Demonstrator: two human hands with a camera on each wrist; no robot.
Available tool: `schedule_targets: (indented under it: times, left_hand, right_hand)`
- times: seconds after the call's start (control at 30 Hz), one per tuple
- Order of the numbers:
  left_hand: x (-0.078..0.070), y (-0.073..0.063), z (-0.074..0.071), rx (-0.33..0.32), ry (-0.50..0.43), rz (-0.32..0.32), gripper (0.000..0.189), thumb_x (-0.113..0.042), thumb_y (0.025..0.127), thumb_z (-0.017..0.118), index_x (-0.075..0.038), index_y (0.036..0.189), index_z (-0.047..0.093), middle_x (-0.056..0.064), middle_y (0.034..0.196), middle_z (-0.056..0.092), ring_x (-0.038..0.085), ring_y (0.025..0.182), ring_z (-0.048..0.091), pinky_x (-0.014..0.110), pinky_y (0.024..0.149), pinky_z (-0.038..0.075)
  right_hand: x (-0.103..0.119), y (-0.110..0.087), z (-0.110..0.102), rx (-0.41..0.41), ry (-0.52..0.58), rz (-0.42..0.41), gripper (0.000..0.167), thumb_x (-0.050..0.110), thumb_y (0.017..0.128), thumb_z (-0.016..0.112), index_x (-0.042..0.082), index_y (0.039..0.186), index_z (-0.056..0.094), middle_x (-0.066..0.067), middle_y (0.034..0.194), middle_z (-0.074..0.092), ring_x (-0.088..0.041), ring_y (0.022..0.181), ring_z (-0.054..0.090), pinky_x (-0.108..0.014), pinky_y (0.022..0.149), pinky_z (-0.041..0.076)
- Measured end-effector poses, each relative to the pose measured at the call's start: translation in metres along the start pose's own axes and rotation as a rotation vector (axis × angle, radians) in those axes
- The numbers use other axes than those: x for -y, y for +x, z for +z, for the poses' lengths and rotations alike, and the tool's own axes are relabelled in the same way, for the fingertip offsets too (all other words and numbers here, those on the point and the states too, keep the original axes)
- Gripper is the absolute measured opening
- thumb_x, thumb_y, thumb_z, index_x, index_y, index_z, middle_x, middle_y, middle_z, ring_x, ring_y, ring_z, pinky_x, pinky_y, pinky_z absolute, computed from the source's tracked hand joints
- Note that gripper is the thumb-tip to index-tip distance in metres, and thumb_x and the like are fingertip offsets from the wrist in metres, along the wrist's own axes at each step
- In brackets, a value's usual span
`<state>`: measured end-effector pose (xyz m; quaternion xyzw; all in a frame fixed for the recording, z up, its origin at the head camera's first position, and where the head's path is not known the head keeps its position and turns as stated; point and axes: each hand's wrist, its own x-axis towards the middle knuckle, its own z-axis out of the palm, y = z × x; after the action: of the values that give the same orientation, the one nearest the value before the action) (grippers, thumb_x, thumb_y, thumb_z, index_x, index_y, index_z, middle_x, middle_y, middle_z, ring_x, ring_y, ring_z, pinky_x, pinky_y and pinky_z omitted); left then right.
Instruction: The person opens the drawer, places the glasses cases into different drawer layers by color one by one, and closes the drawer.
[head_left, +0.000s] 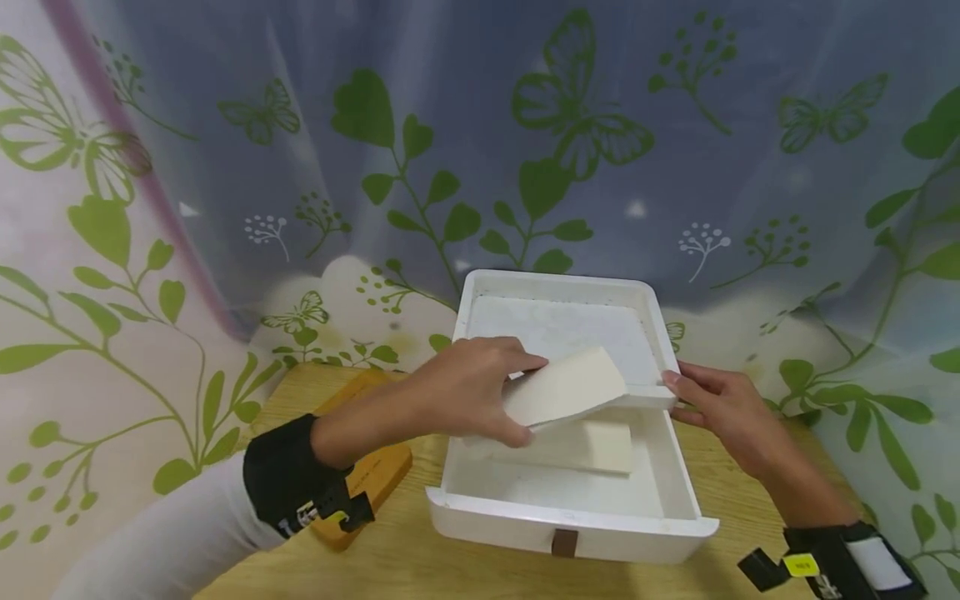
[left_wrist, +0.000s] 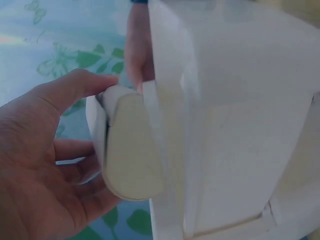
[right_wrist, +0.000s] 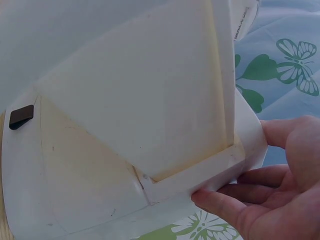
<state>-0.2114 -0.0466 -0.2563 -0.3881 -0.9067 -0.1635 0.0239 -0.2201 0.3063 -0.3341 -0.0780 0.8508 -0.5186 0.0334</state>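
Observation:
A white plastic drawer box [head_left: 558, 281] stands on a table with its drawer [head_left: 502, 527] pulled out toward me. My left hand [head_left: 480, 387] grips the left end of a flat cream-coloured piece like a thin pad [head_left: 577, 385], thumb at one side and fingers at the other. It is tilted above the drawer, overlapping the box's front edge. A second cream-coloured piece [head_left: 600, 454] shows below it, inside the drawer. With thumb and fingers, my right hand [head_left: 731, 421] holds the box's front right corner, also seen in the right wrist view [right_wrist: 285, 185].
Left of the box, partly behind my left forearm, lies an orange-yellow box [head_left: 378, 483] on the wooden table [head_left: 405, 533]. A brown tab [head_left: 565, 543] sticks out from the drawer front. Close behind hangs a curtain [head_left: 465, 100] with green leaves and butterflies.

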Motion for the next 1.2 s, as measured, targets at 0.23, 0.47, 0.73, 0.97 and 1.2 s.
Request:
schedule_targets:
  times: [0.23, 0.47, 0.73, 0.97, 1.2]
  left_hand:
    - [-0.009, 0.006, 0.016, 0.161, 0.03, 0.067, 0.075, -0.034, 0.077, 0.086, -0.015, 0.145, 0.062, 0.001, 0.115, 0.071, 0.011, 0.092, 0.06, 0.023, 0.078, 0.052]
    - [-0.013, 0.015, 0.031, 0.278, 0.124, 0.128, 0.075, -0.037, 0.076, 0.088, -0.013, 0.142, 0.063, -0.002, 0.122, 0.073, 0.009, 0.103, 0.064, 0.026, 0.088, 0.056]
    - [-0.018, 0.022, 0.044, 0.313, 0.221, 0.267, 0.04, -0.035, 0.072, 0.09, -0.015, 0.102, 0.074, -0.011, 0.078, 0.065, 0.004, 0.069, 0.053, 0.014, 0.062, 0.041]
    - [-0.026, 0.024, 0.045, 0.362, 0.305, 0.291, 0.03, -0.031, 0.075, 0.089, -0.019, 0.089, 0.066, -0.013, 0.074, 0.055, 0.005, 0.067, 0.048, 0.016, 0.06, 0.037]
    - [-0.032, 0.027, 0.045, 0.394, 0.33, 0.309, 0.027, -0.029, 0.077, 0.089, -0.017, 0.091, 0.068, -0.012, 0.078, 0.061, 0.004, 0.069, 0.05, 0.014, 0.06, 0.04]
  right_hand:
    - [0.0, 0.002, 0.001, -0.007, -0.009, 0.011, 0.071, 0.042, 0.108, 0.053, -0.003, 0.16, 0.033, -0.029, 0.161, 0.04, 0.003, 0.115, 0.063, -0.031, 0.096, 0.06]
    - [0.0, 0.0, 0.001, -0.007, -0.032, 0.003, 0.072, 0.044, 0.108, 0.054, -0.001, 0.16, 0.033, -0.027, 0.161, 0.041, -0.002, 0.118, 0.065, -0.033, 0.096, 0.06]
    - [0.0, -0.001, 0.001, -0.002, -0.021, -0.007, 0.071, 0.043, 0.108, 0.053, -0.001, 0.16, 0.032, -0.027, 0.162, 0.04, -0.003, 0.12, 0.064, -0.033, 0.097, 0.06]
    - [-0.002, -0.001, 0.001, -0.002, -0.018, -0.024, 0.069, 0.041, 0.108, 0.053, -0.001, 0.16, 0.033, -0.027, 0.16, 0.043, 0.002, 0.115, 0.065, -0.034, 0.096, 0.06]
    - [-0.003, -0.001, 0.0, -0.01, -0.044, -0.028, 0.068, 0.042, 0.108, 0.053, 0.0, 0.159, 0.035, -0.026, 0.159, 0.045, -0.002, 0.118, 0.065, -0.037, 0.097, 0.06]
